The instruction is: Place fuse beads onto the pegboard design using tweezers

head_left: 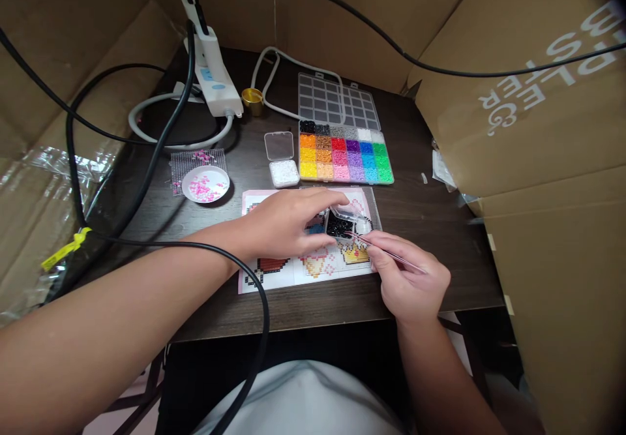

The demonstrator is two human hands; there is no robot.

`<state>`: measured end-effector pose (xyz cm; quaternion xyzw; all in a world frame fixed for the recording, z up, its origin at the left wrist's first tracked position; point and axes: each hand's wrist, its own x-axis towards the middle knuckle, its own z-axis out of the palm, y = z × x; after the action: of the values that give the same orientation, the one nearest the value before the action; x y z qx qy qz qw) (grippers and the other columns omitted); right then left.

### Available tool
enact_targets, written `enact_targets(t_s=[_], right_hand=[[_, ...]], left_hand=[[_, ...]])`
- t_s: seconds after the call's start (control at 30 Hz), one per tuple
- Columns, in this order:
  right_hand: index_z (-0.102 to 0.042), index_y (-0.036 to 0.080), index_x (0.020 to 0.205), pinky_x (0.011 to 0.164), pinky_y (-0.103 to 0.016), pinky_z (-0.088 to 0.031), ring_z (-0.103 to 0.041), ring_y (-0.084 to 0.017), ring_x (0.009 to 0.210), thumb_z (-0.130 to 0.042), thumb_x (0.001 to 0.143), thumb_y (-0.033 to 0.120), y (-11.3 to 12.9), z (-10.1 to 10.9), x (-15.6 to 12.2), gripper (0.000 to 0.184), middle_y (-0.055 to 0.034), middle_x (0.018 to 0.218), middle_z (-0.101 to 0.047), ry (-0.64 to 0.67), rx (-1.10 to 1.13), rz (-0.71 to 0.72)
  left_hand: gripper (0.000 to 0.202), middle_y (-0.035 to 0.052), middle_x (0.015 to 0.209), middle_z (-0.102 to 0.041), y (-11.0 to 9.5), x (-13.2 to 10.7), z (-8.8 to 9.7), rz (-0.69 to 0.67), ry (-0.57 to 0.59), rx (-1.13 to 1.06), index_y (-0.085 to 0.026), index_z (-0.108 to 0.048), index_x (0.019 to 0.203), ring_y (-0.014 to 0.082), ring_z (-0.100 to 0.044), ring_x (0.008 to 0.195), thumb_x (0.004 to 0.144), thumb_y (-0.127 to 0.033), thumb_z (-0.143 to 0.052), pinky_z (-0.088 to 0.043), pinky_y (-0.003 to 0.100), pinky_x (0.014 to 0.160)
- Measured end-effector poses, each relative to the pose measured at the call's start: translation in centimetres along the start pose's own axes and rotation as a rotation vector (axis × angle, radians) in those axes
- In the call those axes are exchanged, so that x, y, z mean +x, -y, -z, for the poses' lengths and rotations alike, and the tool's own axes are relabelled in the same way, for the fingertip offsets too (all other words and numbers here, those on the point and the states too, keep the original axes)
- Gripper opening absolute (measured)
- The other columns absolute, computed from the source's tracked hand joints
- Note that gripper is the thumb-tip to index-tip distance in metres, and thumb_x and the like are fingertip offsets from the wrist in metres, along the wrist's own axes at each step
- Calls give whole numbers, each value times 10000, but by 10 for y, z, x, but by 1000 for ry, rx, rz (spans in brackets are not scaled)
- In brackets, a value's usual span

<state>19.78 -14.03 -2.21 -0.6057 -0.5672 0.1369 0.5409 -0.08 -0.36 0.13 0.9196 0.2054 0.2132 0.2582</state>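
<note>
The box (341, 238) of black beads (337, 226) sits over the pattern sheet (288, 281), near the sheet's right side, its clear lid (350, 214) raised at a tilt. The tips of the pink tweezers (398, 259) are at the beads, near the box's right side; whether a bead is caught between them is too small to tell. The right hand (413, 278) is closed on the tweezers, thumb and fingers pinching the shaft. The left hand (288, 223) reaches in from the other side, thumb and fingers apart around the box, the forefinger near the lid and the thumb near the front corner; whether they press on it I cannot tell. The two hands are apart, with the box between them.

The sheet shows gridded pixel pictures, partly covered by the left hand, and a clear board (373, 203) shows at its upper right. Just beyond stands an open box of white beads (284, 173), and beside it the case (342, 181), with beads sorted by colour and its lid folded back. To the left, a white dish (223, 179) of pink and white beads rests partly over a second board (177, 167). Farther back on the tabletop (415, 154) are a gold cup (253, 100) and a power strip (218, 87). Black cables (267, 314) cross the view, and cardboard (562, 239) walls surround the tabletop
</note>
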Motion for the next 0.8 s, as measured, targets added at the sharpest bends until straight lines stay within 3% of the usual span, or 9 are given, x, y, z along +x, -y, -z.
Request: enact_targets(t_s=[0.57, 0.8], right_hand=[[-802, 235, 873, 656, -385, -665, -763, -225, 729, -733, 848, 209, -1, 1, -2, 77, -53, 918, -803, -32, 36, -30], [-800, 220, 862, 664, -387, -646, -768, -238, 760, -746, 839, 219, -4, 1, -1, 59, -63, 887, -800, -182, 102, -66]], left_hand=[[523, 109, 1160, -718, 0, 0, -1, -2, 6, 2, -172, -581, 1295, 245, -680, 1043, 825, -338, -740, -525, 336, 867], [521, 114, 1176, -711, 1, 2, -1, 16, -31, -3, -159, -584, 1281, 251, -666, 1085, 811, -306, -753, -523, 335, 882]])
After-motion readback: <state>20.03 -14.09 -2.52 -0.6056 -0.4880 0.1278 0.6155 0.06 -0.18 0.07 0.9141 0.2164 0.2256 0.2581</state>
